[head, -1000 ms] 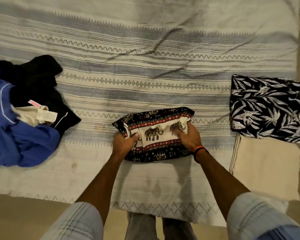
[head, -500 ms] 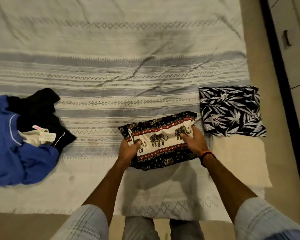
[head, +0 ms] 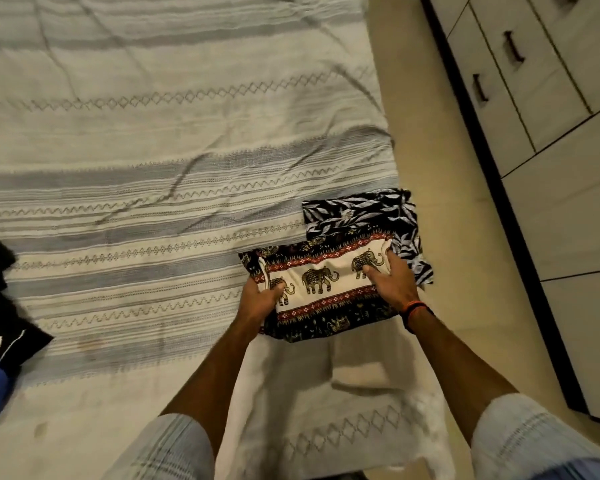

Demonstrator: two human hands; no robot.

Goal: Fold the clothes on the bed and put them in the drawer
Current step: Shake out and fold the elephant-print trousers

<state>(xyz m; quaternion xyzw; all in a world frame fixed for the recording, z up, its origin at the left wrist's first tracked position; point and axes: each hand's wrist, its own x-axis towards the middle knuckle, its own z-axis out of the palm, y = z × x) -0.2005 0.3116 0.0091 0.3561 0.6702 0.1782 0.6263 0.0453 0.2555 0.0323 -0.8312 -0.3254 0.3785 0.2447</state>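
Both hands grip the folded elephant-print cloth (head: 326, 289): the left hand (head: 258, 299) is closed on its 9 o'clock edge, and the right hand (head: 394, 280) clasps its 3 o'clock edge, fingers curled over it. The cloth's 1 o'clock corner overlaps the folded leaf-print garment (head: 364, 213) on the striped bedspread (head: 136, 202). Drawer fronts (head: 513, 81) stand at 2 o'clock; black clothes (head: 0, 306) lie far off at 9 o'clock.

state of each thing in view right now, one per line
elephant-print garment: folded, gripped at both ends, overlapping the leaf-print one
left hand: closed on its left end
right hand: closed on its right end
leaf-print garment: folded, flat on the bed
black garment: unfolded, heaped
drawers: shut
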